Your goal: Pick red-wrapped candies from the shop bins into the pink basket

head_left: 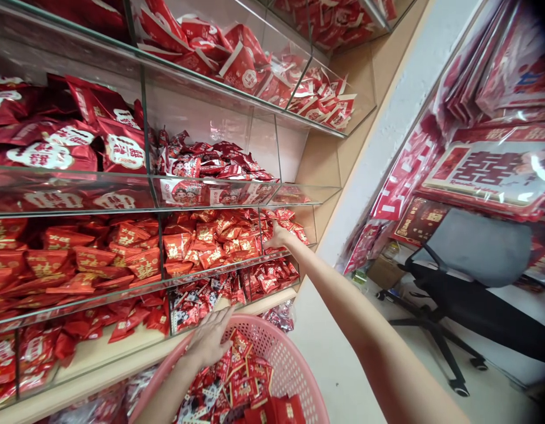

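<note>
My left hand (209,340) hovers over the back left rim of a pink plastic basket (294,353), its fingers stretched and nothing in it. Inside the basket lie many small red candy packets (248,377) with gold print, some black and white. My right hand (279,237) reaches into the right-hand compartment of a shelf, among small shiny red packets (294,227). Its thumb and fingers look apart, with nothing visible between them. More orange-red packets (210,238) with gold characters fill the neighbouring compartment, behind a low glass front.
Glass-divided shelves hold larger dark red bags (78,129), patterned packets (215,159) and white-edged red bags (241,59). A wooden side panel (321,159) bounds the shelf. At right are an office chair (471,247) and hanging red wrapped goods (488,168).
</note>
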The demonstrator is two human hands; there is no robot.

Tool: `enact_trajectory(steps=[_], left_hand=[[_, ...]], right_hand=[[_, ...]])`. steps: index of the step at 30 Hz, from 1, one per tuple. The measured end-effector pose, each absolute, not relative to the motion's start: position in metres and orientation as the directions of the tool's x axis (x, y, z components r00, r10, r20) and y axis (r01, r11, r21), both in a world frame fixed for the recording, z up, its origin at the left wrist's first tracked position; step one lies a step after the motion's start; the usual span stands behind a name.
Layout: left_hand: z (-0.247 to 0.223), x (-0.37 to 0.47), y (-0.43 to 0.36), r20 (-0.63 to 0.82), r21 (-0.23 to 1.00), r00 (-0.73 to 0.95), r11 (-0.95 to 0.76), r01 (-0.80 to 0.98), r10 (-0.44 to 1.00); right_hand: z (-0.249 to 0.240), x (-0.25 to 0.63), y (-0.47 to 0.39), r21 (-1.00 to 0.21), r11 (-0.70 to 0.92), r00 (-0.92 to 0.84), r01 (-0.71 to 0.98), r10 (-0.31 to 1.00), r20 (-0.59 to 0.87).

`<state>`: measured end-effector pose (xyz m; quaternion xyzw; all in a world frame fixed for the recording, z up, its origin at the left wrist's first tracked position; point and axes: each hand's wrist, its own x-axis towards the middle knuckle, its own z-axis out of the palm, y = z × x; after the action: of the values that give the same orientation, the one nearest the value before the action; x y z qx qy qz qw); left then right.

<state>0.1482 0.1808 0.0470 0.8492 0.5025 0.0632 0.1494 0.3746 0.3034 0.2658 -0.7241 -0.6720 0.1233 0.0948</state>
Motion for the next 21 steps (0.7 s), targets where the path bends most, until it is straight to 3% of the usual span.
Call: enact_trajectory(steps=[12, 16, 21], left_hand=[[0.047, 0.148, 0.180, -0.021, 0.320, 0.492, -0.460, 0.828, 0.871], [0.048, 0.148, 0.179, -0.020, 0.328, 0.492, -0.459, 0.826, 0.870], [0.055, 0.148, 0.177, -0.026, 0.327, 0.493, -0.459, 0.826, 0.870]], right_hand=[[0.249, 0.371, 0.301, -0.356, -0.036, 0.063, 0.934, 0.996, 0.064], [0.243, 0.378, 0.302, -0.440, 0.059, 0.018, 0.896, 0.985, 0.169], [0.245, 0.390, 0.306, -0.569, 0.086, 0.016, 0.818, 0.985, 0.172]])
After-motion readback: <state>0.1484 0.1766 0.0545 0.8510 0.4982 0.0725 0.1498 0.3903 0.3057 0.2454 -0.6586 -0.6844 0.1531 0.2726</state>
